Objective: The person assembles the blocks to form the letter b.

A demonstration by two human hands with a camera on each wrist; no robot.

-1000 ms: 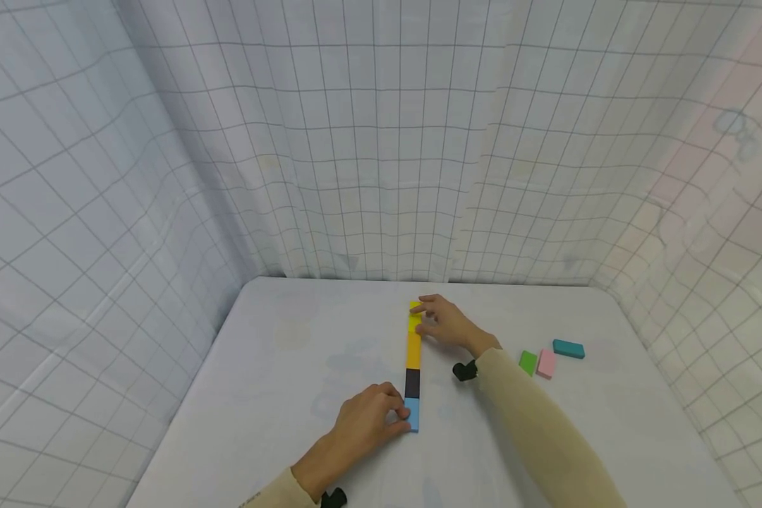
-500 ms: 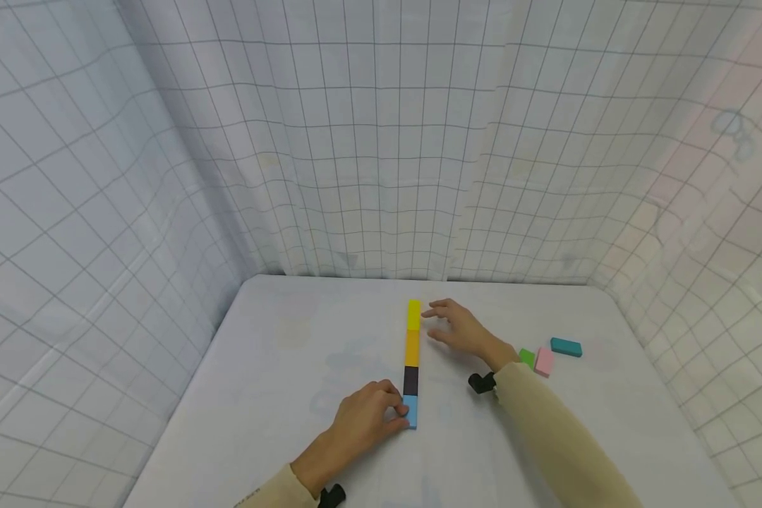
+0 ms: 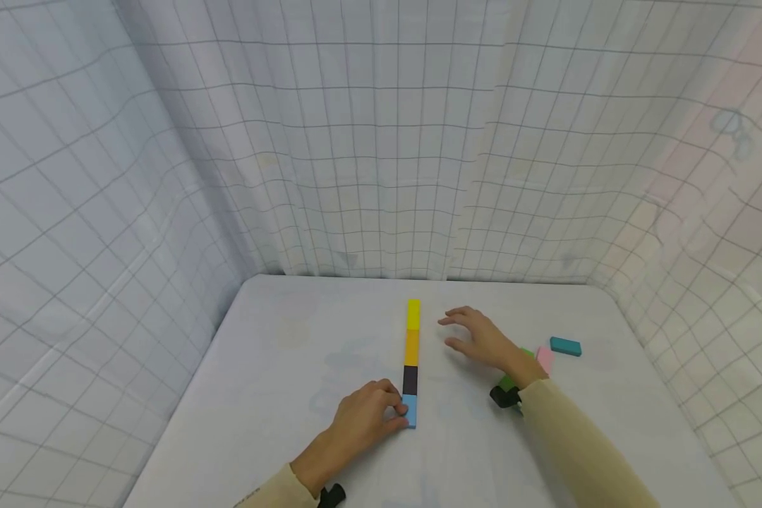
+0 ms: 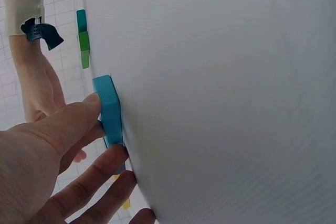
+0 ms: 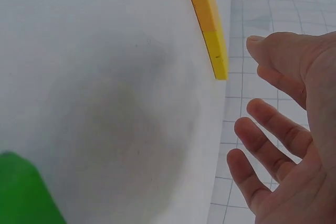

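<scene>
Four blocks lie end to end in a straight line on the white table: yellow (image 3: 413,315) at the far end, then orange (image 3: 412,348), black (image 3: 410,380) and light blue (image 3: 410,412) nearest. My left hand (image 3: 363,418) touches the light blue block's left side; in the left wrist view thumb and fingers lie against that blue block (image 4: 109,109). My right hand (image 3: 482,340) hovers right of the yellow block with fingers apart, holding nothing. In the right wrist view the hand (image 5: 294,114) is clear of the yellow block (image 5: 216,55).
Right of the line, a teal block (image 3: 566,346) and a pink block (image 3: 544,358) lie on the table (image 3: 292,353); a green one (image 3: 508,382) is partly hidden under my right wrist. White gridded curtains (image 3: 381,141) stand behind and at both sides.
My right hand has come off the yellow end of the line and moved to the right and nearer, over the green block. My left hand stays at the light blue block.
</scene>
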